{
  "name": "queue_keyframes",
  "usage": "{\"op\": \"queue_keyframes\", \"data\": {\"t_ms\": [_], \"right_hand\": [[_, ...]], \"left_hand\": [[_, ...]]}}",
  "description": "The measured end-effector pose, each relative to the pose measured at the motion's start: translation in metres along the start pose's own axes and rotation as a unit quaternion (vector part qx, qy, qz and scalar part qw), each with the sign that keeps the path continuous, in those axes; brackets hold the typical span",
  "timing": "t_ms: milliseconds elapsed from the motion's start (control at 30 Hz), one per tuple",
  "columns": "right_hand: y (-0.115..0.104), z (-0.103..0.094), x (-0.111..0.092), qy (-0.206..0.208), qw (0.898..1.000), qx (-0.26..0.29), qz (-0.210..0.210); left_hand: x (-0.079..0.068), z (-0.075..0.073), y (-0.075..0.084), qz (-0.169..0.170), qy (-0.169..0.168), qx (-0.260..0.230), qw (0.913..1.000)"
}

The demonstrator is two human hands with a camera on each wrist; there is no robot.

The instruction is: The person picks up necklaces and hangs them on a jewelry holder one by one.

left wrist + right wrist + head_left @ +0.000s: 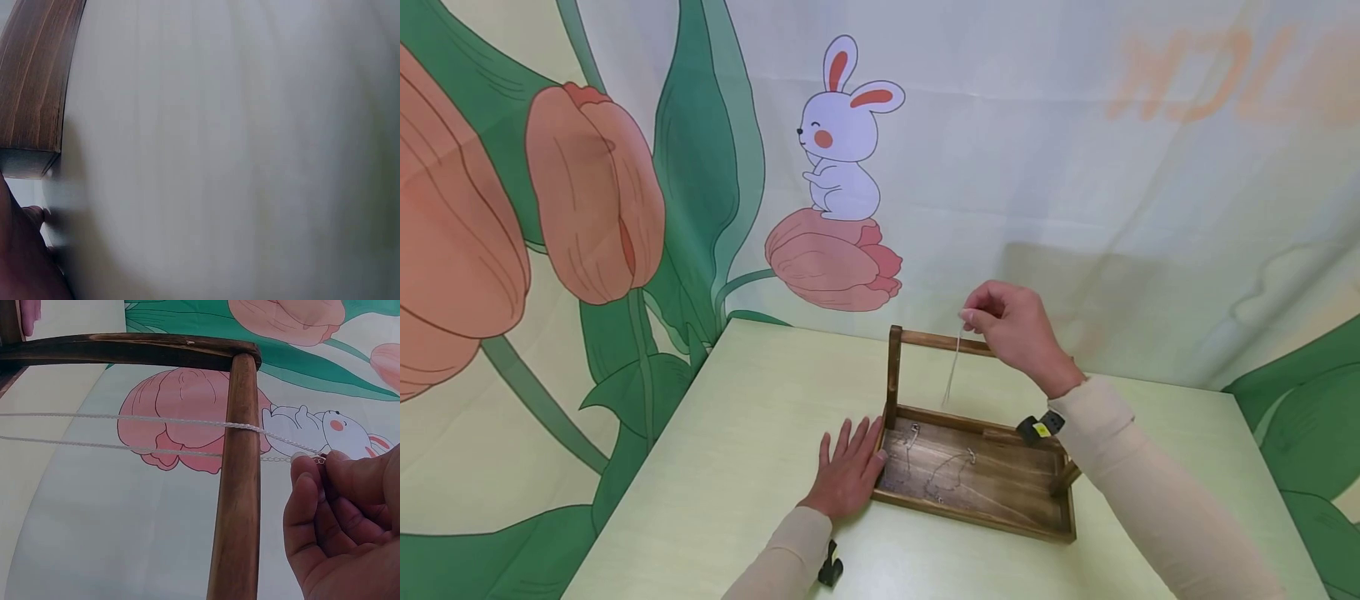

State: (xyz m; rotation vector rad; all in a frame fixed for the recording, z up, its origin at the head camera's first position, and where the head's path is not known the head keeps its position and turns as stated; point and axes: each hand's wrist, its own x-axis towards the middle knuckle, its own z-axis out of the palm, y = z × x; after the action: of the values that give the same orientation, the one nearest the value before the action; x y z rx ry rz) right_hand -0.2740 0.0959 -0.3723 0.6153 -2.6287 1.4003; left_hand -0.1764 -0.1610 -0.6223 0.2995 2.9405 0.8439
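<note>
Up goes the eye to a thin silvery chain (953,367), hanging in a narrow loop above the tray, and the right hand (1011,325) has it: the grip is a pinch, thumb and forefinger closed on the top of the chain. Look at the right wrist view, and there are two strands, with the handle's crossbar (239,519) running between them, one strand in front of the wood, the other behind! The pinch sits just above that bar. Below, the dark wooden tray (992,523) carries two more fine chains, one (909,450) near its left end, another (961,477) lying in loose curves nearer the middle. Over on the left side, the left hand (846,475) lies with its grip relaxed and open, palm down on the tabletop (775,400), fingers spread, thumb touching the tray's left edge. Both arms come in with pale sleeves (1157,483), a small black device (1042,426) at each wrist. And behind it all, a printed cloth (962,192), big pink tulips to the left and a white rabbit (846,179) sitting on a tulip bloom!
</note>
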Motion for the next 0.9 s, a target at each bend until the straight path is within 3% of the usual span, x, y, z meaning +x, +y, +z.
{"op": "queue_keyframes", "data": {"t_ms": [900], "right_hand": [[-0.01,0.012,0.007,-0.01,1.0,0.014,-0.005]], "left_hand": [[0.001,0.001,-0.002,-0.005,0.0,-0.003,1.0]]}}
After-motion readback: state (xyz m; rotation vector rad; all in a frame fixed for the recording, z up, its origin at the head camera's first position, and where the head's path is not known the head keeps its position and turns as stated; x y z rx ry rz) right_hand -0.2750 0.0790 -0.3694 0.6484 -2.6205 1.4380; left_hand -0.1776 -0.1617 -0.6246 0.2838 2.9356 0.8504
